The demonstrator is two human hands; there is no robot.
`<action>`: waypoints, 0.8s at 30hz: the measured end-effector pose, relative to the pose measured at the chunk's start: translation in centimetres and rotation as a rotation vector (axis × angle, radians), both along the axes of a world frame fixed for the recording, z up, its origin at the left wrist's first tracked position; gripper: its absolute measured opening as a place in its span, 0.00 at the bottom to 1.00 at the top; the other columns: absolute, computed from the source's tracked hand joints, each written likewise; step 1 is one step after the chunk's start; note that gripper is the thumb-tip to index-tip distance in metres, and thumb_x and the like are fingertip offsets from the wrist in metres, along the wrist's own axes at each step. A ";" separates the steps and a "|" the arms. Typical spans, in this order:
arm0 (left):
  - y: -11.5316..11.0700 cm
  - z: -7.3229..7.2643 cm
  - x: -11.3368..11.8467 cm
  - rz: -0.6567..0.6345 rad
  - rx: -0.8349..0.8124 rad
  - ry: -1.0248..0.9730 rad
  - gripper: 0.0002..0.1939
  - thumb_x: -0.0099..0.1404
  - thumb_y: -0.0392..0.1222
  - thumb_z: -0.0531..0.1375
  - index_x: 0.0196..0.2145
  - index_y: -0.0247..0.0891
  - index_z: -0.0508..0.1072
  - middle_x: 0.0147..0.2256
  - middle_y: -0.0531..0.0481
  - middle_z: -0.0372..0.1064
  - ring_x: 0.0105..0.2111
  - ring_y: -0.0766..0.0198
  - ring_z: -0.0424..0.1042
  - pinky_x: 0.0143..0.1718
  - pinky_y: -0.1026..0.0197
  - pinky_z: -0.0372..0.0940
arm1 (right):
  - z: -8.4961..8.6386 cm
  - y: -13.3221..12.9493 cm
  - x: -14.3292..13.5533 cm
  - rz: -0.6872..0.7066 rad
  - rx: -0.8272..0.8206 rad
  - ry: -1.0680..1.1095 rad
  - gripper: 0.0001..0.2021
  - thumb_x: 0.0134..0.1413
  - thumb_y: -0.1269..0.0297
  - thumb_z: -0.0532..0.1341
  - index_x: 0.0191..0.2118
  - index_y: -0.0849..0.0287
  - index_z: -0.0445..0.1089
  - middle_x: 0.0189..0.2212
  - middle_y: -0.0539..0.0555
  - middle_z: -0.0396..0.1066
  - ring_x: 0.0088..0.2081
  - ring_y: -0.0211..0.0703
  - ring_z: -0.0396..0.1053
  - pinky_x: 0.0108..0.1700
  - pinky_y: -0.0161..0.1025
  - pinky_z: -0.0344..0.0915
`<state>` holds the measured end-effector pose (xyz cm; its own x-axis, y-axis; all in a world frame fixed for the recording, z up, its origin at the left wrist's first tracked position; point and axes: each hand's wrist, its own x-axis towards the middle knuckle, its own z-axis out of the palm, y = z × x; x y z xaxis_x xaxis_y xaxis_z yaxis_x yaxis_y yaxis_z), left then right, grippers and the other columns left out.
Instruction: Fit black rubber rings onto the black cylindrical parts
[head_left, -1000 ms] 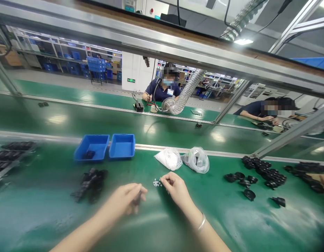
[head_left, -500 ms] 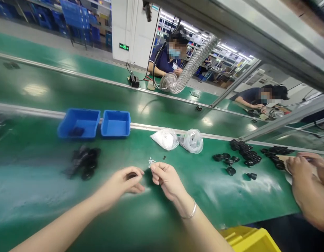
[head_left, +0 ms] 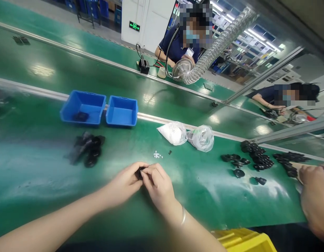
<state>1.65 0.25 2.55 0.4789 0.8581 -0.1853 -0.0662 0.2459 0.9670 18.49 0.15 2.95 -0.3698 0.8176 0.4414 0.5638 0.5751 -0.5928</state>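
Note:
My left hand (head_left: 125, 182) is closed around a small black round part (head_left: 139, 172), mostly hidden by the fingers. At that part's opening, the fingertips of my right hand (head_left: 159, 183) are pinched together; whatever sits between them is too small to make out. Just beyond the hands lies a little cluster of small white pieces (head_left: 157, 155) on the green table. Beside it are a few tiny dark pieces (head_left: 170, 152).
Two blue bins (head_left: 122, 111) stand along the rail, the left one holding a dark item. Plastic bags (head_left: 174, 133) lie right of them. Black parts are heaped at left (head_left: 91, 148) and right (head_left: 256, 155). A co-worker's hand (head_left: 312, 185) is at far right; a yellow crate (head_left: 245, 241) stands below.
My right hand has drawn back from the white pieces to the black part in my left hand. The hands now meet, and the whole view has shifted slightly.

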 end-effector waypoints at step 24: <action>-0.5 0.6 -0.6 -0.046 0.331 0.384 0.23 0.64 0.33 0.48 0.57 0.41 0.62 0.56 0.43 0.64 0.57 0.55 0.64 0.60 0.48 0.60 | 0.2 -0.9 0.0 0.072 0.240 -0.255 0.10 0.62 0.76 0.57 0.47 0.62 0.69 0.33 0.58 0.72 0.34 0.44 0.69 0.34 0.41 0.70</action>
<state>1.10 -0.25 3.15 0.4679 0.8804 -0.0770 0.3129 -0.0836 0.9461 18.50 -0.71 3.14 -0.5457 0.6695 0.5040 0.6292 0.7246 -0.2813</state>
